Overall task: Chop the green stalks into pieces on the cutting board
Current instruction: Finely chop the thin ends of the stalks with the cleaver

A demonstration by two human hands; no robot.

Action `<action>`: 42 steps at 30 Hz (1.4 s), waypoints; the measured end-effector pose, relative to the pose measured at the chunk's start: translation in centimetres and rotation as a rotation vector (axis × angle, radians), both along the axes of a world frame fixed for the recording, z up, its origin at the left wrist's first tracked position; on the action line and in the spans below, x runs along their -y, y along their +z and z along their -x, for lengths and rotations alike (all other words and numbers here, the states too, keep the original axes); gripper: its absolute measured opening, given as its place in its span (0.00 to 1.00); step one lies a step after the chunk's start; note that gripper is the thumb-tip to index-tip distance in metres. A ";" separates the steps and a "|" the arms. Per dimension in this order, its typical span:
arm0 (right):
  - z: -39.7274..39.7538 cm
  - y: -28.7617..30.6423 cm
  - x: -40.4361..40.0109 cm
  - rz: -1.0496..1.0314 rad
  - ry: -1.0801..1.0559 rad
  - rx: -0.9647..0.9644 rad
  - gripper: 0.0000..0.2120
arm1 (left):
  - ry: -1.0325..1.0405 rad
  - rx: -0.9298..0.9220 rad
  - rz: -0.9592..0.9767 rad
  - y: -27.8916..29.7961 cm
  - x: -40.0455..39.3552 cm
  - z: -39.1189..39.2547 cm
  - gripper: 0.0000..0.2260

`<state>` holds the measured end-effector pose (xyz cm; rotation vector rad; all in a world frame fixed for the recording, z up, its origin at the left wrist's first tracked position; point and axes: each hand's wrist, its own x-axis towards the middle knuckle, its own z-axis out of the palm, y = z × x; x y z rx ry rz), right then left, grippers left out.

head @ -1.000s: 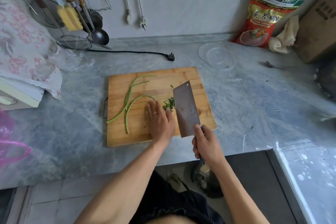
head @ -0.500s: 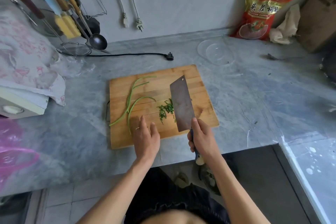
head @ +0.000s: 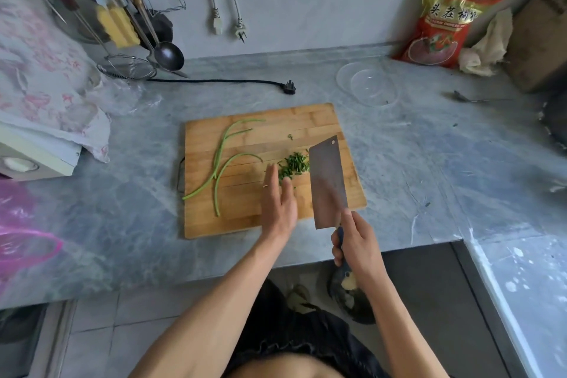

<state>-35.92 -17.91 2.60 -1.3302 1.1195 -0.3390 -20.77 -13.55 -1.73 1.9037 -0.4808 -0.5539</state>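
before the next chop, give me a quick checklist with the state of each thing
1. Right hand grips the broad steel cleaver: ok.
2. Left hand beside the blade, not under it: ok.
3. Left hand holding a stalk: not ok, fingers flat.
4. Long uncut green stalks lie on the wooden cutting board: ok.
5. Pile of chopped green pieces clear of the blade: cannot tell.
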 end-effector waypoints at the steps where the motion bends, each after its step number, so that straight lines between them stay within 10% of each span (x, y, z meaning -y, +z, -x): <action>1: -0.1 0.0 0.0 0.005 0.009 -0.001 0.20 | 0.037 0.003 0.027 0.2 -0.6 -0.3 0.22; 12: -3.0 1.2 0.9 0.762 0.310 -0.357 0.12 | 0.117 0.318 0.159 2.7 -6.9 -6.4 0.12; 15: -3.8 1.1 1.2 0.877 0.377 -0.342 0.16 | -0.080 0.608 0.144 2.7 -6.3 -7.9 0.12; 24: -4.5 0.3 1.3 1.107 0.537 -0.381 0.12 | -0.833 0.629 -0.210 1.8 -1.2 -8.5 0.24; 33: -5.6 0.3 1.2 0.334 0.143 -0.165 0.11 | -0.173 0.739 0.035 1.5 -0.6 -12.5 0.12; 42: -9.9 0.7 0.8 -0.043 0.087 -0.050 0.12 | -0.377 0.693 -0.344 -2.1 -1.1 -15.3 0.11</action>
